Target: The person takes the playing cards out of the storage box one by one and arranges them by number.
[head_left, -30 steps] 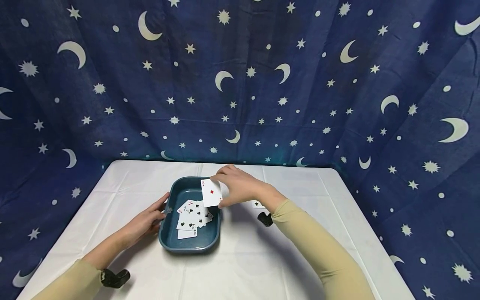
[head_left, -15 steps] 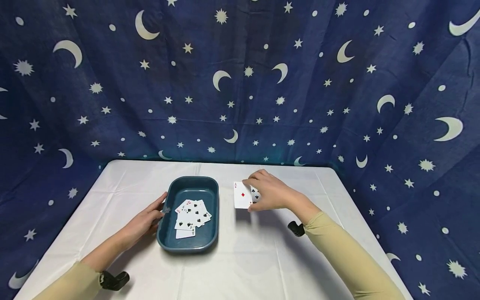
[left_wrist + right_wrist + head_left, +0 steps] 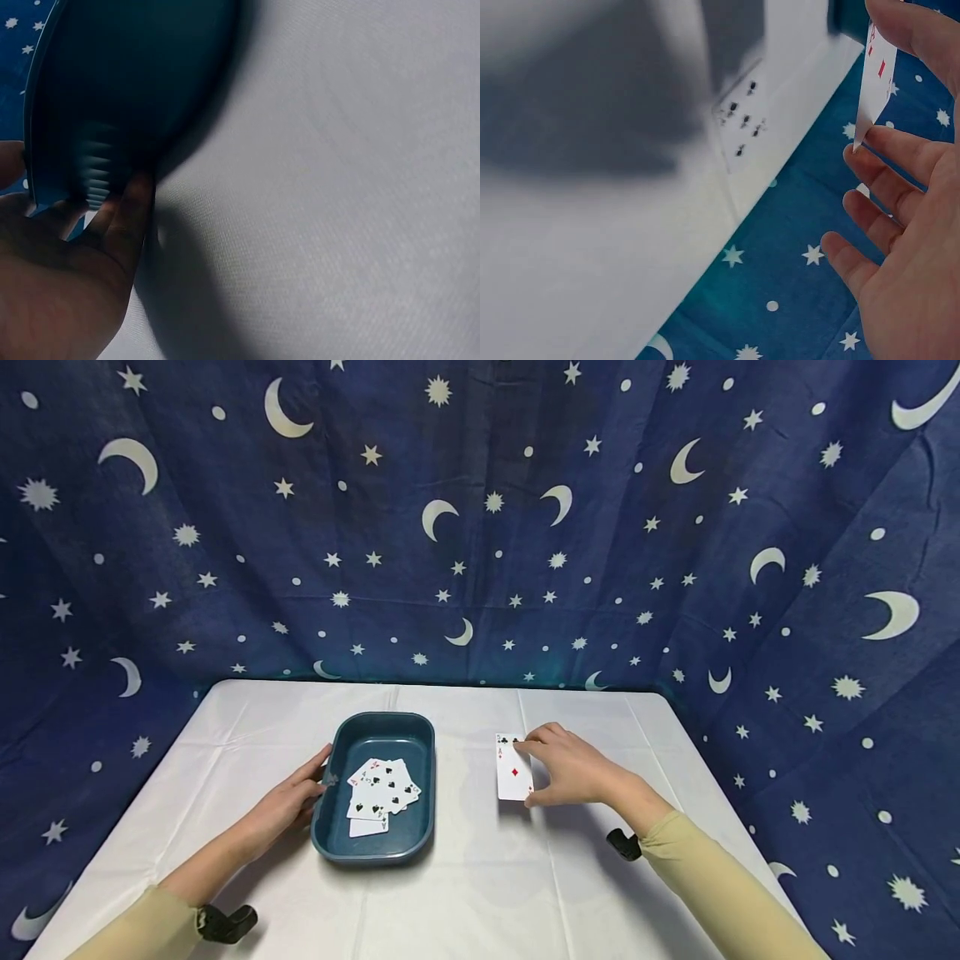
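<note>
In the head view my right hand (image 3: 573, 768) pinches a playing card, the ace of diamonds (image 3: 510, 783), between thumb and fingers at its right side. The ace hangs above the table and partly covers a clubs card (image 3: 504, 740). From the right wrist view, that clubs card (image 3: 744, 120) lies flat on the cloth, apart from the held ace (image 3: 879, 79). My left hand (image 3: 277, 810) touches the left outer wall of a dark teal tray (image 3: 429, 810), its fingers (image 3: 131, 210) extended against the ridged side. Several overlapping face-up cards (image 3: 382, 793) lie inside the tray.
A white cloth covers the table (image 3: 480, 893). Behind its far edge hangs a dark blue curtain (image 3: 480, 568) with moons and stars. Black wrist-worn devices show at the left wrist (image 3: 225, 924) and the right wrist (image 3: 622, 843).
My right hand has moved right with the ace of diamonds, from over the tray's right rim to above the clubs card. My left hand stays at the tray.
</note>
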Motion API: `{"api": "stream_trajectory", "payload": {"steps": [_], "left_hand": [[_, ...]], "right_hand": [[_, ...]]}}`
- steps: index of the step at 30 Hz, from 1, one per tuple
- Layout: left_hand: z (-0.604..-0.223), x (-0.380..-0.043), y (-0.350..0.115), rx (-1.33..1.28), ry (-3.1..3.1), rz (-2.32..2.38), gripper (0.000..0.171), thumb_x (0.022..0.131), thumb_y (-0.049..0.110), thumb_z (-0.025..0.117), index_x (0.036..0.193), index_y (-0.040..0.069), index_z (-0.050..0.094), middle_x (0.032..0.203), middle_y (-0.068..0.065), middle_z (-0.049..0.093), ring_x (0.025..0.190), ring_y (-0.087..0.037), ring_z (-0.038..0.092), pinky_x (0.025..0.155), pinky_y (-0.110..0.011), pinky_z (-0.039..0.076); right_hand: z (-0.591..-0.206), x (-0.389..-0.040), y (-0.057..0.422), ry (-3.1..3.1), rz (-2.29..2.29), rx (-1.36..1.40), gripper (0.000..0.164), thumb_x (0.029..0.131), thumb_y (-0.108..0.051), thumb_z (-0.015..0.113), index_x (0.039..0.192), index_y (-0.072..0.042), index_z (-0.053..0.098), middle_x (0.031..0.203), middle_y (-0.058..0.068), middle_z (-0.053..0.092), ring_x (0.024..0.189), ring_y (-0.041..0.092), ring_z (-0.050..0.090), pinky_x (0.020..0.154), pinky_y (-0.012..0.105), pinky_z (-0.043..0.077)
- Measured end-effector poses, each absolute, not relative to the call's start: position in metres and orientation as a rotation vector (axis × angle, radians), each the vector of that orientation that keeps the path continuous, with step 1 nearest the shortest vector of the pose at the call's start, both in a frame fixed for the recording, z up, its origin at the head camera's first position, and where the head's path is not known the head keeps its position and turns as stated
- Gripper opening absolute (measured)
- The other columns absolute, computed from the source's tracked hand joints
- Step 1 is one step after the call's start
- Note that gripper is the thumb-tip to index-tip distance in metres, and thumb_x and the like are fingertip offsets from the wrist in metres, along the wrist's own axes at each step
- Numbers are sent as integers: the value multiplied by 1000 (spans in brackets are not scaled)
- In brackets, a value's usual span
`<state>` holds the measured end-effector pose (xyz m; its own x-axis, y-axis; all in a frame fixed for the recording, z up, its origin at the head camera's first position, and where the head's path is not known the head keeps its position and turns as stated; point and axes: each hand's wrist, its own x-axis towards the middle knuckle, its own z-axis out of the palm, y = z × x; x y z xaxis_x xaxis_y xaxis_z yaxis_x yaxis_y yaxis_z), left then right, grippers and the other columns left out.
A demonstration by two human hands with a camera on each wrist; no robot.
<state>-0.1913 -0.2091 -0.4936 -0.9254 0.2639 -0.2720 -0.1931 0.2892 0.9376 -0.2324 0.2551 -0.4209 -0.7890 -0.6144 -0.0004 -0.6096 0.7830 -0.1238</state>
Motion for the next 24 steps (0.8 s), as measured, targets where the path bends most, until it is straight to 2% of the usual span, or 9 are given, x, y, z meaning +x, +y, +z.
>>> {"api": "stream_trajectory", "payload": {"steps": [8, 19, 24], "left_hand": [[-493, -191, -209, 59, 2181, 1674, 70, 106, 20, 43, 166, 33, 8, 169, -22, 8, 149, -43, 28, 112, -56, 33], [-494, -192, -209, 56, 2181, 1667, 71, 106, 20, 43, 166, 33, 7, 169, -22, 8, 148, -43, 31, 111, -55, 36], [-494, -193, -209, 50, 2187, 1660, 72, 106, 20, 44, 166, 33, 7, 170, -21, 7, 146, -41, 34, 108, -50, 40]], "right_hand": [[-438, -222, 265, 2903, -202, -996, 86, 72, -51, 87, 144, -12, 60, 132, 4, 56, 127, 24, 46, 103, 48, 43], [-456, -214, 268, 2886, -199, -1011, 88, 72, -53, 87, 143, -10, 60, 131, 5, 57, 126, 25, 47, 102, 48, 43], [-460, -212, 268, 2874, -206, -1023, 87, 73, -52, 87, 143, -9, 61, 130, 4, 58, 125, 25, 47, 102, 48, 43]]}}
